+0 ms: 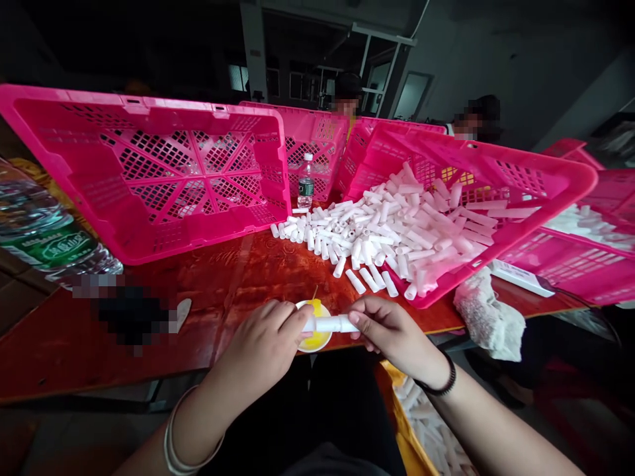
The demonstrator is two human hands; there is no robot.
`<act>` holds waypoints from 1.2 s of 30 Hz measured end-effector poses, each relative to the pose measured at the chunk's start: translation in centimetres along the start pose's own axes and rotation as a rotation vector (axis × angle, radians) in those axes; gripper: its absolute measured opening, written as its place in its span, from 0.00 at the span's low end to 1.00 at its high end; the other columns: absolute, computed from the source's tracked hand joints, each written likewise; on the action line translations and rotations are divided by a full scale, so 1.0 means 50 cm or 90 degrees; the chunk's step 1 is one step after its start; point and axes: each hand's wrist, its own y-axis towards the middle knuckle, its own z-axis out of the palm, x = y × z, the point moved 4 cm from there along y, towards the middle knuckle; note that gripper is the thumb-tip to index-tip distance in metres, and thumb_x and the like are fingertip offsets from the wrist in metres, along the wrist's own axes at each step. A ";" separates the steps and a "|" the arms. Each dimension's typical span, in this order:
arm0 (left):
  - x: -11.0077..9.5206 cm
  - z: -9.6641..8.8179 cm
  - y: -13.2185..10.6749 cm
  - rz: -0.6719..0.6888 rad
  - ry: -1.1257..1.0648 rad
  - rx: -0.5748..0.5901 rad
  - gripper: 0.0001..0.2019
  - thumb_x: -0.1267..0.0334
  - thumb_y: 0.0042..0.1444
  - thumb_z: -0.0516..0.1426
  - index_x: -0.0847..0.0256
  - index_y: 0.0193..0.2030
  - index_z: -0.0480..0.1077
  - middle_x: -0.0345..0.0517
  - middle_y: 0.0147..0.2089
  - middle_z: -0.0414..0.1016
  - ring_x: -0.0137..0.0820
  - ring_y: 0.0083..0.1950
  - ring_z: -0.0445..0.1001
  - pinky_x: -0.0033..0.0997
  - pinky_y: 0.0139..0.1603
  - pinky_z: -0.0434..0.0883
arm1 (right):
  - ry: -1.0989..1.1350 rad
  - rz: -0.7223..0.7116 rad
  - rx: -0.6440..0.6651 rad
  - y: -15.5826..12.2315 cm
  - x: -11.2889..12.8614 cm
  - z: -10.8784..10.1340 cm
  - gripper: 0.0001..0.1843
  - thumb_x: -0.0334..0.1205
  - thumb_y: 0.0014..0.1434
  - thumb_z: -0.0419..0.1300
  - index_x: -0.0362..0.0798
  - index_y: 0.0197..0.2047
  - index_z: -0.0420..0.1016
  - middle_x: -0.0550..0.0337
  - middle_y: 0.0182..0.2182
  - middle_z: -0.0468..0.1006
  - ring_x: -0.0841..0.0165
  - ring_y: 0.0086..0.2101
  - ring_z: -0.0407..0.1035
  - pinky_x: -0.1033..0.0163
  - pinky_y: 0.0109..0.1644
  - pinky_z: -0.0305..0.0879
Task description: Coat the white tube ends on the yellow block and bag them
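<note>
A person's left hand (272, 334) and right hand (384, 327) grip opposite ends of a white tube (328, 324), held level over the near edge of a red-brown worktop (233, 284). Fingers cover both ends of the tube; whether it is one piece or two joined near the right hand is hard to make out. A dark bracelet (449, 378) rings the right wrist, a pale bangle (171, 433) the left. Behind the tube, and partly hidden by it, a small white bowl (326, 312) holds something yellow. Beyond, a heap of similar tubes (362, 225) spills onto the worktop from a tipped pink crate (565, 175). Another pink crate (283, 165) stands on its side at left, with a small capped bottle (305, 185) just beside it. A large green-labelled bottle (54, 244) is cut off by the left edge; a dark item near it is pixelated. At right, a white cloth (489, 314) hangs over the edge. Below, the right forearm partly hides a yellow sack (397, 410) of tubes. Two people in the dim background are mostly screened by crates.
</note>
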 end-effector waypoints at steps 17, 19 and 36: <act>-0.141 0.065 -0.009 -0.414 -1.086 0.392 0.21 0.45 0.59 0.48 0.63 0.38 0.67 0.33 0.21 0.54 0.20 0.17 0.45 0.21 0.17 0.50 | -0.351 -0.473 -0.133 -0.058 0.056 0.035 0.20 0.38 0.65 0.45 0.49 0.21 0.54 0.66 0.16 0.59 0.73 0.20 0.55 0.65 0.28 0.52; -0.146 0.061 -0.008 -0.352 -0.943 0.234 0.16 0.49 0.59 0.51 0.61 0.39 0.68 0.41 0.28 0.66 0.25 0.25 0.63 0.25 0.27 0.65 | -0.376 -0.373 -0.161 -0.070 0.054 0.041 0.20 0.37 0.66 0.45 0.49 0.21 0.54 0.67 0.16 0.59 0.74 0.18 0.54 0.67 0.26 0.51; 0.338 0.244 0.162 -0.382 -0.228 -0.085 0.11 0.72 0.52 0.54 0.64 0.44 0.68 0.51 0.45 0.70 0.36 0.45 0.73 0.40 0.49 0.73 | -0.899 -0.224 -0.109 0.217 -0.098 -0.048 0.19 0.24 0.60 0.49 0.45 0.50 0.73 0.42 0.48 0.72 0.57 0.46 0.69 0.53 0.48 0.66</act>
